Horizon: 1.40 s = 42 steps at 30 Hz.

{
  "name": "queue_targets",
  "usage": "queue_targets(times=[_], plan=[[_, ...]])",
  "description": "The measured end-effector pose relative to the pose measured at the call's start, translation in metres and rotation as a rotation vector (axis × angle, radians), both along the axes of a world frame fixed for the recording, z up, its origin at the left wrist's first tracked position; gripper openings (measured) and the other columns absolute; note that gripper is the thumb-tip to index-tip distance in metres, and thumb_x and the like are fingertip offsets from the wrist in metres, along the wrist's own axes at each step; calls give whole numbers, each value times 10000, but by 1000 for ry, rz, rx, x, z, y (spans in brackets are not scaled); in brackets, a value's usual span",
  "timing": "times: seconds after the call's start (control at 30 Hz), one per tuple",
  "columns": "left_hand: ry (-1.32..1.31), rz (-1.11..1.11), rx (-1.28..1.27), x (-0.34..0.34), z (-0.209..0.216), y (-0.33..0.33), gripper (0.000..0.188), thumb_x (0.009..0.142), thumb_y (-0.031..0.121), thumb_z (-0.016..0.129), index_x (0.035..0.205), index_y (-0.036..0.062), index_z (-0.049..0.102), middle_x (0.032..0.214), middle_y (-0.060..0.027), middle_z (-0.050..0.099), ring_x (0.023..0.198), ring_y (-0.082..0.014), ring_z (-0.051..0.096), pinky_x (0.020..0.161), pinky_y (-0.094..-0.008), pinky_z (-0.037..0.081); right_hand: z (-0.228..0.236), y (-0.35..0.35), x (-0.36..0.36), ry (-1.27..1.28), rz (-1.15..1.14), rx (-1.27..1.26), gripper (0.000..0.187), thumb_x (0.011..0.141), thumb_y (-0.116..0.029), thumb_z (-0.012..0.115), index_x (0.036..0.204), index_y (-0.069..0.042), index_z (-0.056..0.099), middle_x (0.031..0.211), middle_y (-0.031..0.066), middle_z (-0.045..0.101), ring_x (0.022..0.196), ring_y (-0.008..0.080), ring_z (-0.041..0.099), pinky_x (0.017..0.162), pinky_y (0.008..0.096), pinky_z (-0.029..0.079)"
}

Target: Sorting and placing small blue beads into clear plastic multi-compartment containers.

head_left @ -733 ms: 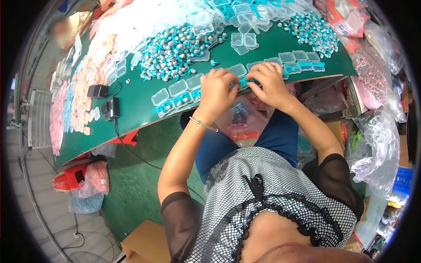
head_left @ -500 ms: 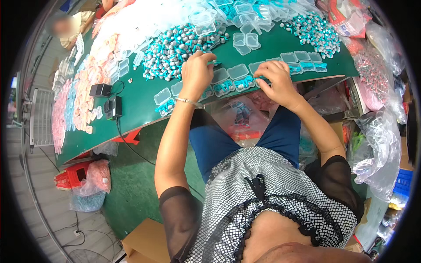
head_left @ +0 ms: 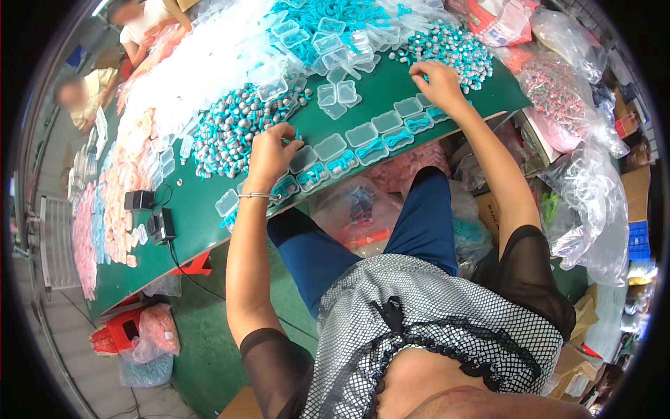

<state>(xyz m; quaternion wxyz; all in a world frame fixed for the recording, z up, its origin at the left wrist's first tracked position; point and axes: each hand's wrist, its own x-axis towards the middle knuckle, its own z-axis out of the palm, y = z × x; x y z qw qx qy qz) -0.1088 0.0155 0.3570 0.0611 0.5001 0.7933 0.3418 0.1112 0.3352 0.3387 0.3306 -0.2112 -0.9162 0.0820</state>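
My left hand [head_left: 272,152] is closed in a pinch on a small teal piece [head_left: 299,135], mostly hidden by the fingers. It is beside a heap of small grey-and-teal pieces [head_left: 234,126]. Small clear plastic boxes with raised lids line the table's near edge; teal cords lie coiled in several, such as this box [head_left: 370,149]. My right hand [head_left: 440,82] hovers past the row's right end, thumb and fingers apart, with nothing visible in it. Close beyond it lies a second heap of grey-and-teal pieces [head_left: 453,52].
Empty clear boxes [head_left: 338,98] sit mid-table, with a pile of teal cords [head_left: 324,31] behind. Black devices [head_left: 161,225] with a cable and peach-coloured pieces [head_left: 132,202] lie left. Two people are at the far left. Plastic bags [head_left: 583,202] crowd the right.
My right hand has left the boxes and moved outward to the right-hand heap, its fingers now apart. My left hand stays near the left heap. The view has shifted, bringing another person into sight.
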Motion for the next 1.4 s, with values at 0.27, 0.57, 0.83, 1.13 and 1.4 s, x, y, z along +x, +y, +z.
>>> queue_targets(times=[0.27, 0.57, 0.83, 1.13, 1.4], plan=[[-278, 136, 176, 21, 0, -12, 181, 753, 109, 784, 868, 8, 686, 730, -68, 684, 631, -101, 623, 575, -260, 495, -15, 35, -74, -132, -231, 51, 182, 846, -270, 641, 975, -154, 695, 959, 57, 689, 924, 285, 650, 807, 545, 413], [-429, 86, 180, 55, 4, -18, 147, 805, 65, 729, 925, -8, 682, 752, -33, 673, 623, -70, 601, 545, -233, 478, -3, 20, -81, -241, -237, -8, 174, 810, -210, 652, 950, -112, 684, 921, 80, 704, 866, 243, 670, 787, 457, 452], [-85, -54, 212, 99, -1, 7, 159, 759, 81, 747, 908, 53, 699, 861, -63, 683, 604, -162, 618, 564, -299, 500, 21, -104, 4, 7, 589, -403, 119, 776, -101, 688, 887, -61, 670, 883, 59, 661, 824, 205, 619, 760, 338, 479], [226, -48, 178, 119, -20, 29, 117, 696, 115, 730, 810, 114, 707, 841, -26, 623, 823, -253, 608, 701, -400, 439, -7, -130, 23, 13, 472, -107, 88, 761, -142, 699, 839, -133, 658, 889, -5, 629, 949, 198, 567, 906, 384, 321], [375, -59, 68, 120, -15, 30, 62, 730, 146, 716, 789, 130, 724, 861, -17, 628, 830, -237, 585, 734, -388, 397, -5, -133, 23, -36, 428, -20, 82, 758, -160, 708, 809, -129, 651, 911, 4, 580, 981, 203, 541, 922, 408, 307]])
